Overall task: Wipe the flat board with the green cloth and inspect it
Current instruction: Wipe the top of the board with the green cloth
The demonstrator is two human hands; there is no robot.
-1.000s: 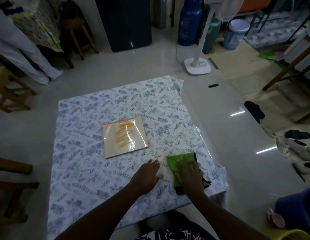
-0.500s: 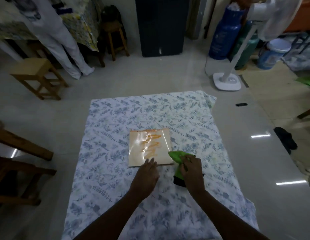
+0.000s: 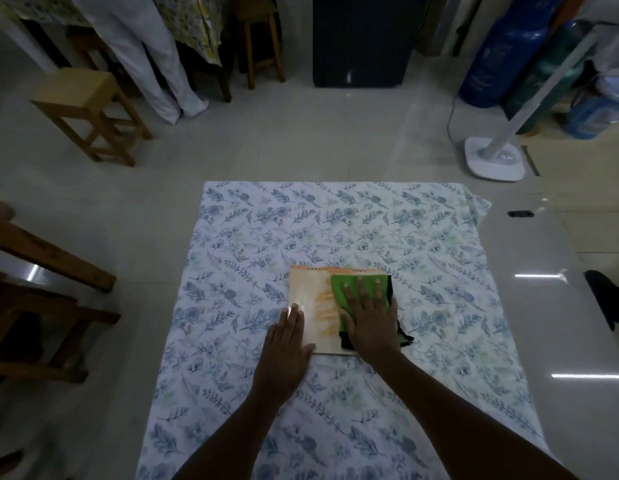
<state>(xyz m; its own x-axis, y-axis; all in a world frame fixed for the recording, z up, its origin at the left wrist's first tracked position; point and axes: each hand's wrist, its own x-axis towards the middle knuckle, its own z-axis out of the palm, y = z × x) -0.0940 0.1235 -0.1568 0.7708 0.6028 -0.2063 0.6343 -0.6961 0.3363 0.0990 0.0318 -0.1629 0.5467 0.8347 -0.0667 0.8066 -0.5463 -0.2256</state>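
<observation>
A pale flat board (image 3: 309,292) with smeared orange marks lies on a table covered by a blue floral cloth (image 3: 252,237). The green cloth (image 3: 339,289), black at its edges, is spread over the board's right half. My right hand (image 3: 368,318) lies flat on the green cloth with fingers spread, pressing it onto the board. My left hand (image 3: 287,344) rests flat along the board's left near edge, fingers together, holding the board down. The board's right part is hidden under the cloth and hand.
Wooden stools stand at the left (image 3: 89,109) and back (image 3: 259,39). A person in white trousers (image 3: 145,53) stands at the back left. A white fan base (image 3: 495,159), a blue gas cylinder (image 3: 498,53) and a dark cabinet (image 3: 363,39) stand behind the table.
My right hand has carried the green cloth from the table onto the board and smeared the orange lines. My left hand has moved onto the board's left edge.
</observation>
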